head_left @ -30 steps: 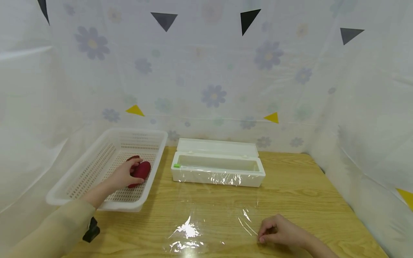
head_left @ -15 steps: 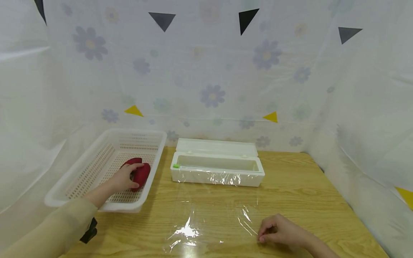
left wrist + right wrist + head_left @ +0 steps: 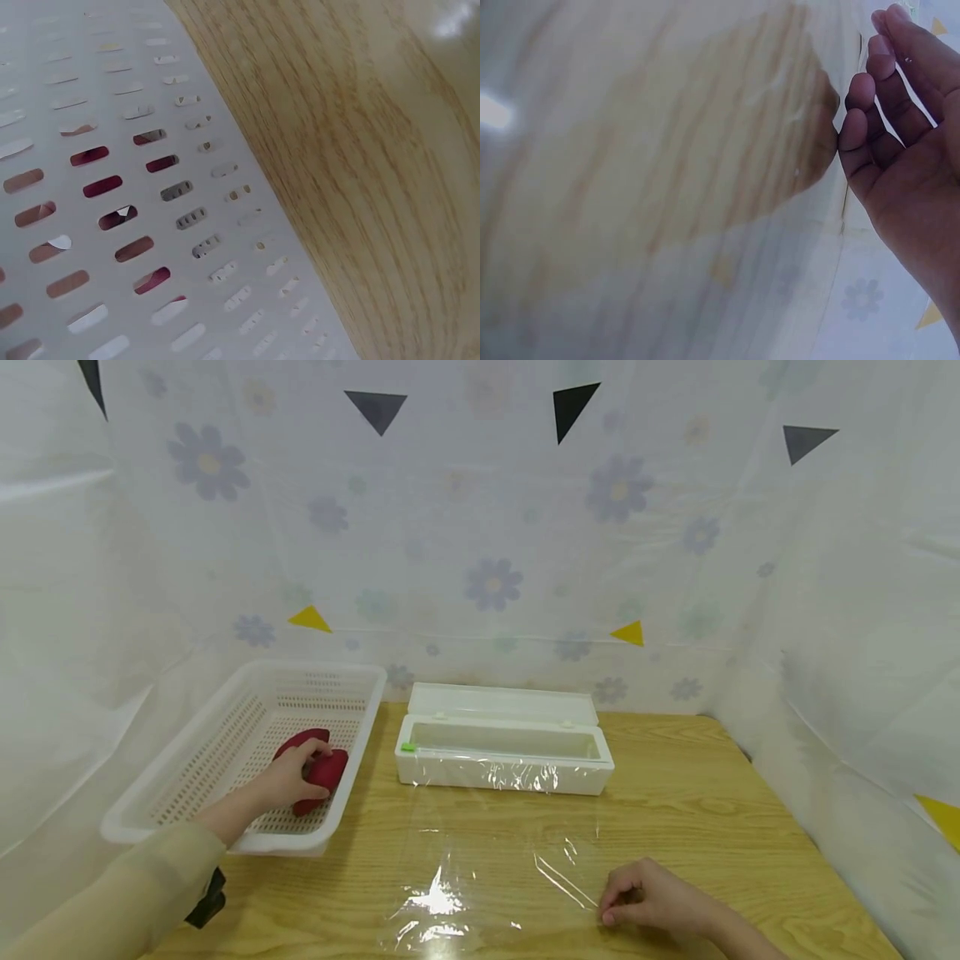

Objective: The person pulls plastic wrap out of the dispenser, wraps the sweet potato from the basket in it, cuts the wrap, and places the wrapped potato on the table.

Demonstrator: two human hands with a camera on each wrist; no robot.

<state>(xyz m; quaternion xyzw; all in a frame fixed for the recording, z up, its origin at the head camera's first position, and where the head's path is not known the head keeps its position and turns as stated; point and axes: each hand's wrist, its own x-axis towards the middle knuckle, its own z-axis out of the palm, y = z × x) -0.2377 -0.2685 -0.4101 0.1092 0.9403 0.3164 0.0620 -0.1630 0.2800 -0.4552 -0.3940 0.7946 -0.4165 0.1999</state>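
Here, left grip (image 3: 282,778) around red object (image 3: 328,769).

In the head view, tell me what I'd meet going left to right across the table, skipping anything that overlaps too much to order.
White perforated basket, long white box with its lid open, right hand.

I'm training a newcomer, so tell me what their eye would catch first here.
Most likely the two dark red objects in the white basket at the left, with the left grip curled round one. Then, probably, the clear film, glinting brightly over the table in front of the open white box at the back.
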